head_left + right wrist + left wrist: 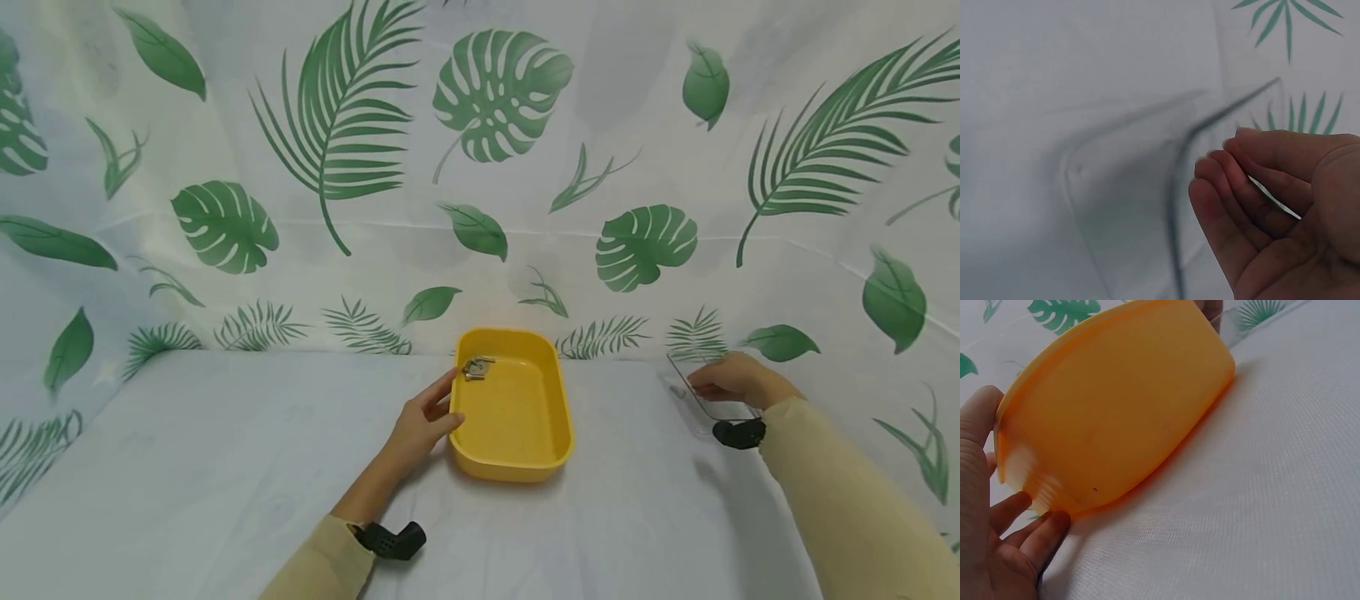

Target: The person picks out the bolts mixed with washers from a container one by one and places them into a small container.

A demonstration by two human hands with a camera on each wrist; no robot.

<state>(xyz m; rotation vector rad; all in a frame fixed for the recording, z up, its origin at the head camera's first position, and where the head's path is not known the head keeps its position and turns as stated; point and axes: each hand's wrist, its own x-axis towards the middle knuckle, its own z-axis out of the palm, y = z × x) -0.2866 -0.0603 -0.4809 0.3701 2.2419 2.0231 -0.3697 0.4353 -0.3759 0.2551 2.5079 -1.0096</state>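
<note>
A yellow tray (512,471) lies on the white cloth, and several small metal pieces (477,367) are heaped in its far left corner. My left hand (417,425) touches the tray's left side. Thumb and fingers are spread along the rim and outer wall in the left wrist view. To the right is a clear box (702,431) with a thin dark edge, where a small grey piece (678,392) shows. My right hand (733,379) is over this box, fingers loosely bent with tips close together. No object shows between them in the right wrist view (1272,206).
White cloth (187,467) covers the table. Behind it hangs a white curtain (525,275) printed with green leaves. A black wrist device (390,542) is on the left arm and another black device (738,433) on the right, close to the clear box.
</note>
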